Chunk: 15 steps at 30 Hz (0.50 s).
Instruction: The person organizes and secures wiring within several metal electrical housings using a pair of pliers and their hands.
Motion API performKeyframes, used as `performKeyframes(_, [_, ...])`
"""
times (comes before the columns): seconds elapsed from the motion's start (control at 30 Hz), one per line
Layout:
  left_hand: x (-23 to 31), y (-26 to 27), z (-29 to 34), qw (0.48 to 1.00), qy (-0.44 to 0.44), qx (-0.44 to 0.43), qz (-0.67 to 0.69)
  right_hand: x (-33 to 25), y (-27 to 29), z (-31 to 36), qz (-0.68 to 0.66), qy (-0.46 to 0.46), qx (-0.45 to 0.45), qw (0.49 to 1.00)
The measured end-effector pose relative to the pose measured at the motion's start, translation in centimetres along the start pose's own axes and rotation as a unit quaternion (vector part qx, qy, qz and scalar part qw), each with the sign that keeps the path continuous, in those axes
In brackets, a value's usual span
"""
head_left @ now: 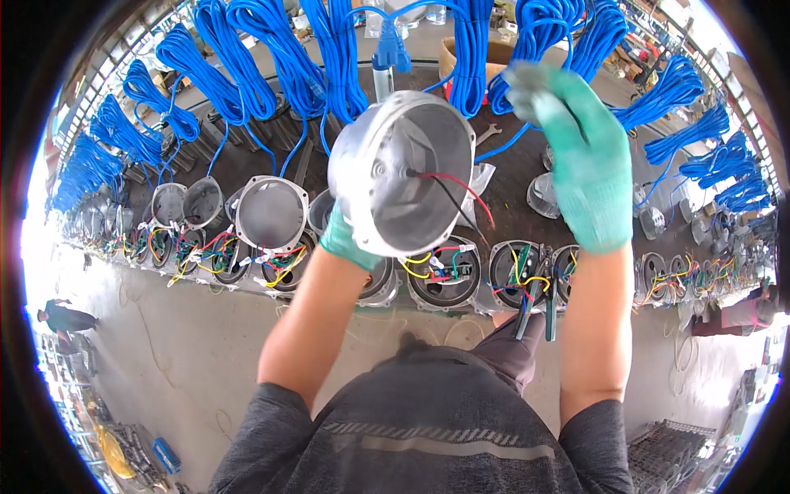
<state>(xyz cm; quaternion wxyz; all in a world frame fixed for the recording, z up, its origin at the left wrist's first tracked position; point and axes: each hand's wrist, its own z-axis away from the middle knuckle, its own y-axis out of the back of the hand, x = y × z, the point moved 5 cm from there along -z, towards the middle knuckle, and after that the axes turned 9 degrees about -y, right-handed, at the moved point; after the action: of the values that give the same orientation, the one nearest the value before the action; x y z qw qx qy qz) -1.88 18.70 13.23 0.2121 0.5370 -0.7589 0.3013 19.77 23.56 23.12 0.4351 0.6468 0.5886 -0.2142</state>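
My left hand (349,240), in a green glove, is closed on the lower left side of a round silver metal housing (355,165). The housing is tilted so its hollow inside faces me. A red wire (457,184) and a black wire (451,200) come out through its inner wall and hang loose. Raised to the right, apart from the housing, is my gloved right hand (572,136). Motion smears its fingers, which overlap a blue cable coil (539,37) behind. Below the housing, an open round base (444,272) holds a green circuit board and coloured wires.
Bundled blue cables (333,58) hang in a row along the far side. A silver housing (271,212) stands on the bench at the left. Green-handled pliers (550,317) rest at the near edge. A wrench (489,133) lies behind the held housing.
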Motion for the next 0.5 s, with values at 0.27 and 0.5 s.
performKeyframes(0.27, [1.2, -0.6, 6.1, 0.942, 0.023, 0.155, 0.296, 4.3, -2.1, 12.5, -0.314, -0.320, -0.140, 0.883])
performKeyframes(0.5, [1.2, -0.7, 7.2, 0.919, 0.038, 0.169, 0.355, 2.8, -4.4, 15.1, -0.324, -0.352, -0.256, 0.840])
